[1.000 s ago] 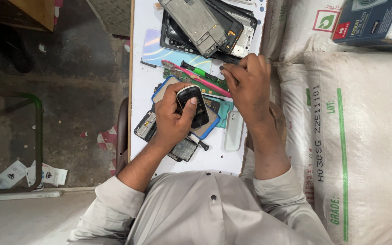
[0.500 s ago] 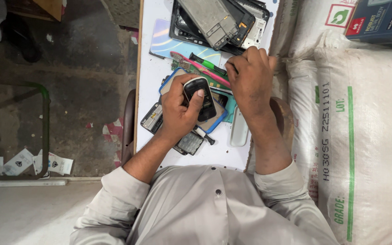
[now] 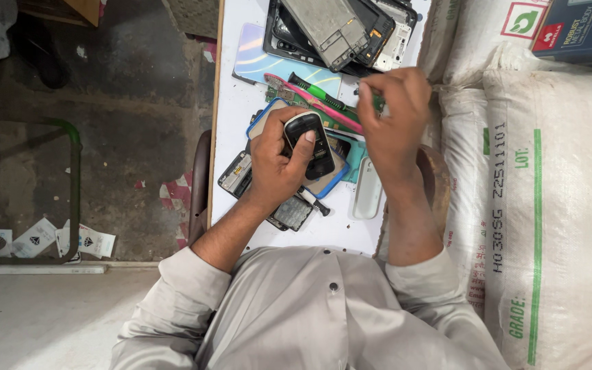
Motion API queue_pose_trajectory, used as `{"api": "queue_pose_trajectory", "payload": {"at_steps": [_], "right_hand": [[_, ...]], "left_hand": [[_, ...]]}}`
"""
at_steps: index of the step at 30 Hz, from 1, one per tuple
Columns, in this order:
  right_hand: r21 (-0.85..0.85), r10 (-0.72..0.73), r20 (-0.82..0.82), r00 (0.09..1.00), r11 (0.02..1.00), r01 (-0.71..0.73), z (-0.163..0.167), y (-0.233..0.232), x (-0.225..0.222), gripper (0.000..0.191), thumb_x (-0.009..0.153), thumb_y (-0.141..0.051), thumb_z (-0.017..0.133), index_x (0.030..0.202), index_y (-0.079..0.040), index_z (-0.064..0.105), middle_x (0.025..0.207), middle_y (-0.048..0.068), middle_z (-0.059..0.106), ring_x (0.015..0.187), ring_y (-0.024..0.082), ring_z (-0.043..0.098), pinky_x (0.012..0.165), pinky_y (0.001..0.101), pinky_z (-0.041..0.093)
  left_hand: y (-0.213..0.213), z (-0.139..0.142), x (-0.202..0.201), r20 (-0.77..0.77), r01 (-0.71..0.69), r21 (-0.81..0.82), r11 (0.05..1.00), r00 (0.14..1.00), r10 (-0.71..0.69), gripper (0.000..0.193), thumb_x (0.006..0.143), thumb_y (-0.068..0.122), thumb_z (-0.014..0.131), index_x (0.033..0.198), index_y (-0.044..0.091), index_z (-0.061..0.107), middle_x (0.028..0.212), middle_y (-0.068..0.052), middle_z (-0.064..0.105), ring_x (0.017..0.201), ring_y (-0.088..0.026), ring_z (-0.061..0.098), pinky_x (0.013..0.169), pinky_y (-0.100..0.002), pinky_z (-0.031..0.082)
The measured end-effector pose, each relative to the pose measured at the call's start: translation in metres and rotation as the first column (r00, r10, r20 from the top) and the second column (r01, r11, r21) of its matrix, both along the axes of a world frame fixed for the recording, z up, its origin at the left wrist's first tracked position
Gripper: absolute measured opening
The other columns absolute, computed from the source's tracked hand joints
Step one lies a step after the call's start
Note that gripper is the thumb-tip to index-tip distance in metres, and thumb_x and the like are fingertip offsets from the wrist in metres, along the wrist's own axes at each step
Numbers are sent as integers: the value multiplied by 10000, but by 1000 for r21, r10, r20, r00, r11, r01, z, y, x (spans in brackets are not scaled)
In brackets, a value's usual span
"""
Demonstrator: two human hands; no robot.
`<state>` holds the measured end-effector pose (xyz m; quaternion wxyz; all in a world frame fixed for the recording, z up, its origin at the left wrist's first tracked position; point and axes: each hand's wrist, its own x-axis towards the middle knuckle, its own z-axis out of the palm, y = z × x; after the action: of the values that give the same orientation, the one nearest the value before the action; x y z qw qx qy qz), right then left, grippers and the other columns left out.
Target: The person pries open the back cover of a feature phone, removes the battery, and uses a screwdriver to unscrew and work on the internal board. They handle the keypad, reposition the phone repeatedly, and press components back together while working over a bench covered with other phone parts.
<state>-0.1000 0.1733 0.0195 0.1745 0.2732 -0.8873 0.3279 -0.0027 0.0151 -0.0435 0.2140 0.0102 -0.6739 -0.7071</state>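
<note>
Phone [image 3: 310, 140], small black handset, sits in your left hand [image 3: 279, 164], fingers wrapped around it, thumb pressed on its face. You hold it above the blue-edged phone case [image 3: 330, 179] on the white table [image 3: 238, 116], same spot as half a second ago, grip unchanged.

Your right hand [image 3: 392, 127] has lifted slightly off the clutter since the earlier frame; fingertips [image 3: 368, 85] now pinched together near the green-handled tool [image 3: 320, 97] and pink tool [image 3: 310, 104]. Can't tell whether anything small is caught in that pinch. Earlier the hand lay lower over those tools, fingers flatter.

Stack of stripped phone frames [image 3: 340, 27] lies at the far end of the table, unmoved. White oblong cover [image 3: 366, 192] lies just beside your right wrist. Keypad piece [image 3: 292, 214] lies under your left wrist. White sacks [image 3: 543, 205] stand to your right, dark blue box [image 3: 580, 31] on top.
</note>
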Motion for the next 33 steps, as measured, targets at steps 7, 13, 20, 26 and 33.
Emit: {"api": "queue_pose_trajectory", "payload": {"at_steps": [7, 13, 20, 26, 33], "right_hand": [[-547, 292, 359, 887, 835, -53, -1, 27, 67, 45, 1099, -5, 632, 1122, 21, 603, 1165, 106, 615, 1011, 164, 644, 866, 305, 567], [-712, 406, 527, 747, 691, 127, -12, 34, 113, 80, 1096, -43, 610, 1133, 21, 583, 1105, 134, 637, 959, 198, 671, 870, 369, 604], [-794, 526, 568, 632, 551, 256, -4, 36, 125, 125, 1064, -22, 643, 1156, 32, 578, 1137, 149, 619, 940, 222, 690, 848, 394, 606], [-817, 596, 563, 572, 505, 279, 10, 39, 132, 126, 1076, -34, 642, 1164, 42, 593, 1117, 176, 637, 889, 221, 698, 797, 393, 618], [-808, 594, 568, 570, 534, 250, 16, 41, 134, 125, 1085, -34, 638, 1154, 62, 596, 1084, 188, 633, 893, 213, 681, 806, 383, 619]], "left_hand": [[2, -1, 2, 17, -42, 129, 991, 999, 40, 269, 1086, 141, 647, 1302, 7, 558, 1105, -71, 693, 987, -100, 668, 872, -245, 575], [-2, 8, 10, 34, 9, 355, 935, 999, -23, 292, 1109, 128, 635, 1341, -4, 516, 1154, -54, 644, 916, -49, 610, 811, -185, 521], [1, 30, 33, 30, 35, 336, 941, 998, -48, 249, 1144, 111, 621, 1320, -10, 493, 1119, -43, 614, 927, -39, 570, 841, -168, 497], [4, 37, 50, 69, 4, 418, 908, 997, -36, 276, 1143, 105, 645, 1329, -17, 481, 1091, -44, 609, 906, -47, 562, 831, -171, 481], [0, 43, 54, -17, 137, 416, 899, 990, -143, 363, 1147, 277, 627, 1307, 44, 398, 1006, -163, 695, 911, -203, 735, 863, -335, 642]]}}
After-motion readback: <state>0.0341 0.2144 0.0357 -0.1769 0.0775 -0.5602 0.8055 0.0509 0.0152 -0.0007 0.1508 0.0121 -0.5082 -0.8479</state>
